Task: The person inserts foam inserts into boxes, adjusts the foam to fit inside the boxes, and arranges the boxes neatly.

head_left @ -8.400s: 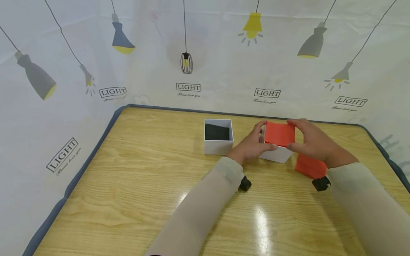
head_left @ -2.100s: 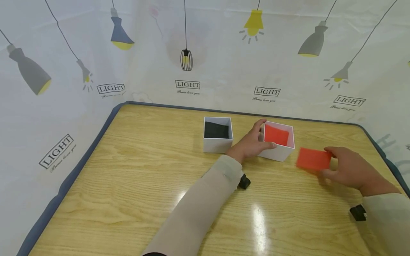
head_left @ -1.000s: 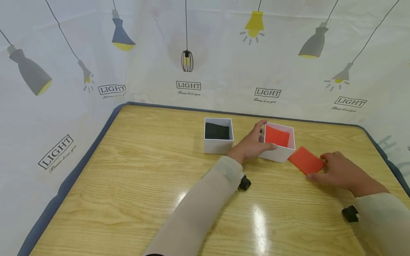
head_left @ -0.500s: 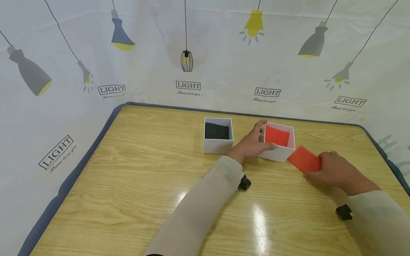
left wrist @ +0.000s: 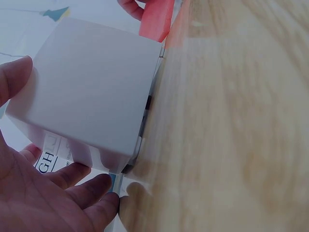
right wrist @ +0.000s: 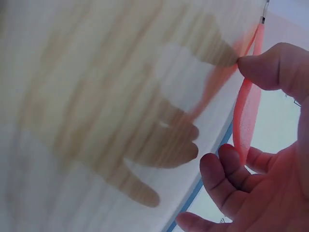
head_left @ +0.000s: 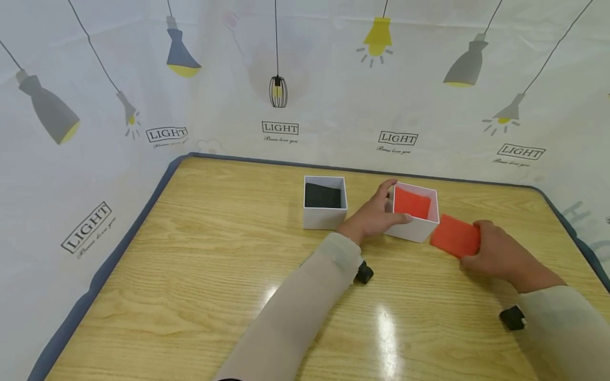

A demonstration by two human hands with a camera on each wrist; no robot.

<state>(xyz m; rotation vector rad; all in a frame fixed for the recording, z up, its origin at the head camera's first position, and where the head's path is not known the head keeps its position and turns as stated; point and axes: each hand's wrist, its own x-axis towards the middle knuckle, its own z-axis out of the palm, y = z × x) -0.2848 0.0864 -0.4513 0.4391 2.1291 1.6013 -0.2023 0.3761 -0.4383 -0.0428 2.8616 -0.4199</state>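
In the head view my left hand (head_left: 374, 214) grips a square white open-topped box (head_left: 411, 232), thumb on the near wall and fingers round the left side. A red cloth-like piece (head_left: 412, 204) lies down inside that box. To its right, my right hand (head_left: 498, 251) pinches a second red folded cloth (head_left: 455, 236) by its right end, close over the table. The right wrist view shows this cloth (right wrist: 248, 113) edge-on, thin and doubled, between thumb and fingertips. From the left wrist view, the box (left wrist: 91, 87) stands on the table with my fingers (left wrist: 79, 174) along its side.
Another white box (head_left: 325, 219) with a black piece (head_left: 322, 196) inside stands left of my left hand. The wooden table (head_left: 190, 264) is edged in dark blue. Behind it hangs a white curtain (head_left: 329, 106) printed with lamps.
Earlier both hands held a red piece at the box's top; it now lies lower inside. My right hand moved right to the second red cloth, which has turned slightly. The left hand stayed.
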